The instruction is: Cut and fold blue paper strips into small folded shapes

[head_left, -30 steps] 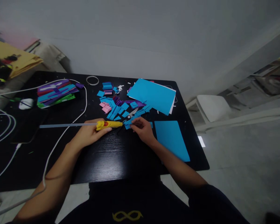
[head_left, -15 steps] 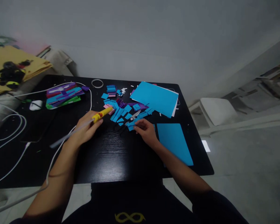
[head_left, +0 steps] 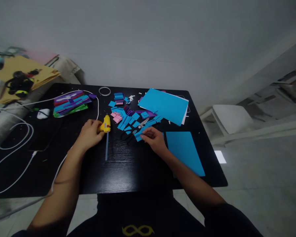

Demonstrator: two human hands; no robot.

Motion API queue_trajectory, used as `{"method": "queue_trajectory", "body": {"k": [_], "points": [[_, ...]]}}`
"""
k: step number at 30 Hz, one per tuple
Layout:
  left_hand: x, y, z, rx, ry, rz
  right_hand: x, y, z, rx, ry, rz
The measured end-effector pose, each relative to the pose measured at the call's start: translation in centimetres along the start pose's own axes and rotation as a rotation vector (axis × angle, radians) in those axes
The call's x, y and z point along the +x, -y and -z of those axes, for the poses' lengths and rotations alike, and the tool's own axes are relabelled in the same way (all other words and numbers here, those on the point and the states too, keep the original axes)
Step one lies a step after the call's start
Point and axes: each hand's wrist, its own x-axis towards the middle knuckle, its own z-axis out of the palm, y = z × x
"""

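The left hand is closed around the handle of a yellow glue gun, whose nozzle points away from the person, toward the wall. A long translucent glue stick sticks out of its rear end, toward the worktop's near edge. The glue gun is over the left-centre part of the black worktop, just beside some pink paper pieces.

The right hand has its thumb and fingertips together, pinching a small blue paper piece near the middle of the worktop. Beside that piece lie black-handled scissors, blades angled toward the blue sheets stacked on white paper at the far right. Blue cut pieces and purple scraps are scattered around the blades.

Another blue sheet lies flat at the right, partly under the right forearm. At the far left of the worktop is a bundle of coloured strips, red, purple, blue and green, with a white case beside it. A dark phone with a white cable plugged in lies nearer the person. A pale ring lies by the far edge, and a white stool stands right of the worktop.
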Motion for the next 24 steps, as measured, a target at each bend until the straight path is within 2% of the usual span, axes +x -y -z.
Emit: {"method": "queue_trajectory", "body": {"k": [3, 5, 7, 9, 13, 15, 16, 19, 24], "points": [[0.0, 0.0, 0.3, 0.023, 0.002, 0.004, 0.0, 0.0, 0.0, -0.005, -0.005, 0.014], [-0.2, -0.9, 1.0, 0.031, -0.055, 0.003, 0.0, 0.1, 0.0, -0.005, -0.013, 0.009], [-0.9, -2.8, 1.8, -0.026, -0.164, -0.029, -0.1, 0.2, -0.1, 0.008, -0.021, -0.006], [-2.0, -5.4, 2.3, -0.206, -0.192, -0.100, -0.1, 0.4, -0.2, 0.031, -0.024, -0.021], [-4.5, -10.9, 1.5, -0.556, 0.096, -0.155, -0.4, 1.0, -0.4, 0.082, -0.029, -0.055], [-5.2, -12.7, 0.4, -0.667, 0.177, -0.147, -0.6, 1.3, -0.5, 0.105, -0.022, -0.073], [-5.3, -13.3, -0.1, -0.718, 0.186, -0.126, -0.7, 1.5, -0.6, 0.112, -0.011, -0.079], [-5.2, -13.9, -1.3, -0.874, 0.119, -0.090, -0.8, 1.8, -0.6, 0.114, 0.016, -0.082], [-5.3, -13.6, -1.5, -0.943, 0.073, -0.075, -0.7, 2.6, -0.3, 0.074, 0.077, -0.065]]}}
